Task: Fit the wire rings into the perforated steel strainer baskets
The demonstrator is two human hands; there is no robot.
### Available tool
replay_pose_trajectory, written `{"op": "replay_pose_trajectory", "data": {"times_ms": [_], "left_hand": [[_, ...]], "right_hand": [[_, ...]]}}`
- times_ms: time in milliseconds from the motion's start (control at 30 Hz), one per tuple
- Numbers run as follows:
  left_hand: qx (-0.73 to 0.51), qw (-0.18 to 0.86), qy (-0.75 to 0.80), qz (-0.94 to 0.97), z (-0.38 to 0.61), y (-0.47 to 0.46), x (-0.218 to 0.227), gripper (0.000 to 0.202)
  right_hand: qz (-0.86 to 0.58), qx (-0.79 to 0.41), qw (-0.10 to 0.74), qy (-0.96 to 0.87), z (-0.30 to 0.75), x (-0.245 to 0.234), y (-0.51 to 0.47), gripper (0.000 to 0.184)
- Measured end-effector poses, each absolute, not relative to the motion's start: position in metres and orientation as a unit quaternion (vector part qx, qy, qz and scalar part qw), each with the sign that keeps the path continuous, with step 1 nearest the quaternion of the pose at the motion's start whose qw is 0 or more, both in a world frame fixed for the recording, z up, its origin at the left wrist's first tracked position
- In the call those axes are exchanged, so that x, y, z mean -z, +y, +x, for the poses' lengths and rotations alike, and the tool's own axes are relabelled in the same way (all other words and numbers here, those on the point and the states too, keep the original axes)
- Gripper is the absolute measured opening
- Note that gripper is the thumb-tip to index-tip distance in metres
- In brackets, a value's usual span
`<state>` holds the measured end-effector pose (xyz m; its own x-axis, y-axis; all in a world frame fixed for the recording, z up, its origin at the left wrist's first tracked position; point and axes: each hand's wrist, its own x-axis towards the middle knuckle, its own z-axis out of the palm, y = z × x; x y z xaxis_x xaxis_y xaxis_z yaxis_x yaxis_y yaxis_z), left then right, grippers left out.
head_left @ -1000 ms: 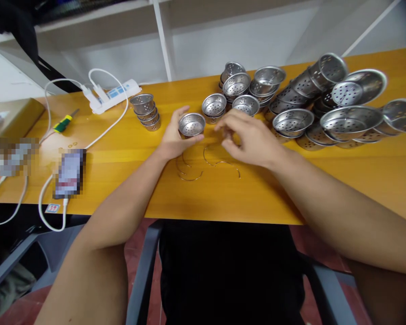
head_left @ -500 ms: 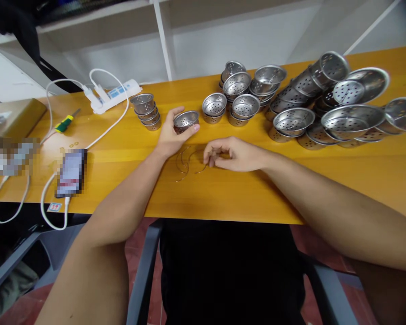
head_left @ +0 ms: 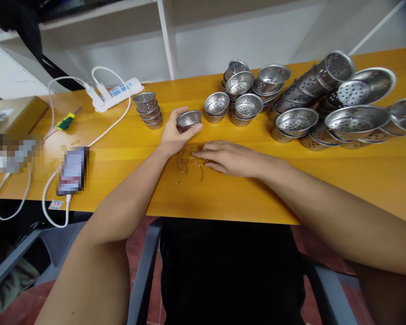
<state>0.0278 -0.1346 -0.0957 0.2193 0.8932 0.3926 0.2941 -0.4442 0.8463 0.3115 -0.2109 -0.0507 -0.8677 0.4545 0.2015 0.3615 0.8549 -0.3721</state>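
My left hand point(head_left: 173, 134) grips a small perforated steel cup point(head_left: 188, 120) resting on the yellow wooden table point(head_left: 243, 194), thumb and fingers wrapped round its side. My right hand point(head_left: 228, 158) lies flat on the table with fingers stretched out, the fingertips pressing on thin curved wire pieces point(head_left: 188, 164) that lie just below the cup. Some wire sits under the fingers and is hidden.
A short stack of cups point(head_left: 148, 109) stands left of my hand. Many more perforated cups point(head_left: 243, 92) and larger strainer bowls point(head_left: 345, 104) crowd the back right. A power strip point(head_left: 117, 92), white cables, a screwdriver point(head_left: 67, 119) and a phone point(head_left: 73, 170) lie at left.
My right hand came down from beside the cup to the wires, pinched at them, and now lies flat with fingers stretched over them. The left hand kept hold of the cup.
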Motion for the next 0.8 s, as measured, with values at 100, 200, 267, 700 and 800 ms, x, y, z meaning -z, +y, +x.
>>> {"op": "replay_pose_trajectory", "data": {"times_ms": [100, 200, 267, 700, 800], "left_hand": [[-0.468, 0.329, 0.417, 0.706, 0.029, -0.135, 0.096, 0.116], [-0.466, 0.327, 0.417, 0.709, 0.029, -0.133, 0.098, 0.112], [-0.465, 0.322, 0.419, 0.71, 0.028, -0.132, 0.1, 0.111], [-0.466, 0.324, 0.408, 0.715, 0.026, -0.128, 0.101, 0.117], [-0.471, 0.323, 0.414, 0.709, 0.027, -0.129, 0.1, 0.116]], "right_hand": [[-0.204, -0.157, 0.162, -0.953, 0.31, 0.051, -0.218, 0.069], [-0.159, -0.172, 0.163, -0.958, 0.302, 0.054, -0.227, 0.092], [-0.127, -0.182, 0.148, -0.964, 0.294, 0.056, -0.232, 0.088], [-0.195, -0.045, 0.087, -0.976, 0.291, 0.045, -0.225, 0.034], [-0.225, 0.006, 0.059, -0.973, 0.289, 0.039, -0.232, 0.034]]}}
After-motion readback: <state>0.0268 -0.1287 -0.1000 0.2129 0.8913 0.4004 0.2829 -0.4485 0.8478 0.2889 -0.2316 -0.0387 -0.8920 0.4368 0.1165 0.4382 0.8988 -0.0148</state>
